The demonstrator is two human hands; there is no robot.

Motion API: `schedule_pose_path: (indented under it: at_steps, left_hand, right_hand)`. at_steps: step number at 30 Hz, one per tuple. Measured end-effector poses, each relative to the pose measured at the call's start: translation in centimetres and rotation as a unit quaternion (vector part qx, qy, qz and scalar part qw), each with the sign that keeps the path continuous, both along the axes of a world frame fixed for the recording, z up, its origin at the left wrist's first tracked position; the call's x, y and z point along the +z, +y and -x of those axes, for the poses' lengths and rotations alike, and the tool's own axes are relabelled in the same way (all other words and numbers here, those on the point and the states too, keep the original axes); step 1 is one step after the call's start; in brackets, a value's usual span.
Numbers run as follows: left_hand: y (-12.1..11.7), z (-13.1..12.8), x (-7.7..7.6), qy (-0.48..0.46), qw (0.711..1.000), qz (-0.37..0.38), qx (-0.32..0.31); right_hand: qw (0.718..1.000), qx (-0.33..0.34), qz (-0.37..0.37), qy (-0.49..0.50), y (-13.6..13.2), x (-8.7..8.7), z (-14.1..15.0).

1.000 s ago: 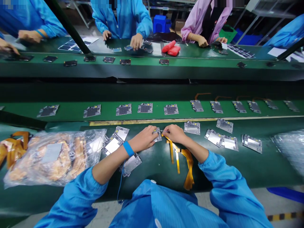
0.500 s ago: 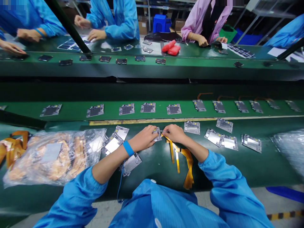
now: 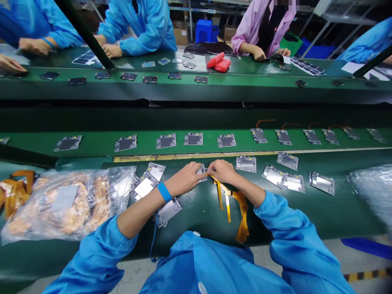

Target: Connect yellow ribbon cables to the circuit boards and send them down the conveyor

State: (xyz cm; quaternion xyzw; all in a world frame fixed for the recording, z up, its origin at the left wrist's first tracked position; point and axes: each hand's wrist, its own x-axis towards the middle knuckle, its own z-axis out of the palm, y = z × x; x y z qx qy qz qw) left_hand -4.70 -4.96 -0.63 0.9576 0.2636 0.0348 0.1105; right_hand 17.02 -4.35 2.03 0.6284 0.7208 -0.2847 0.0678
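Green bench (image 3: 337, 216) spreads under the work. The left hand (image 3: 187, 178) has thumb and fingers closed on a board (image 3: 201, 172), whose right side shows past them; the right hand (image 3: 222, 170) pinches a thin tool (image 3: 209, 169) beside that edge, orange strips (image 3: 243, 218) lying near its wrist.

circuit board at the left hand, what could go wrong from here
The left hand holds the circuit board with the right hand close against its side, so a slip might shift or scratch it. The loose orange strips lie just below the right hand and could be brushed aside. The blue cord runs beside a loose board and might snag it.
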Motion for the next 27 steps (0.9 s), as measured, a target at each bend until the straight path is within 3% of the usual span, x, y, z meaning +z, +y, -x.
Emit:
schedule_pose_path:
  at_steps: [7,14,21,27]
  left_hand:
    - [-0.3,-0.2,0.3,0.032,0.999,-0.028,-0.005]
    - [-0.4,-0.5,0.6,0.047,0.998,-0.042,-0.003]
    - [-0.4,-0.8,1.2,0.082,0.995,-0.047,-0.005]
    - [-0.6,-0.6,1.5,0.073,0.997,-0.032,0.000]
  right_hand:
    - [1.000,0.007,-0.010,-0.008,-0.3,-0.2,0.1]
    - [0.993,0.057,-0.089,0.050,-1.2,-0.2,-1.4]
    - [0.987,0.134,-0.075,0.043,-1.0,-0.8,-1.4]
    - [0.984,0.136,-0.087,0.076,-0.4,-0.4,-3.0]
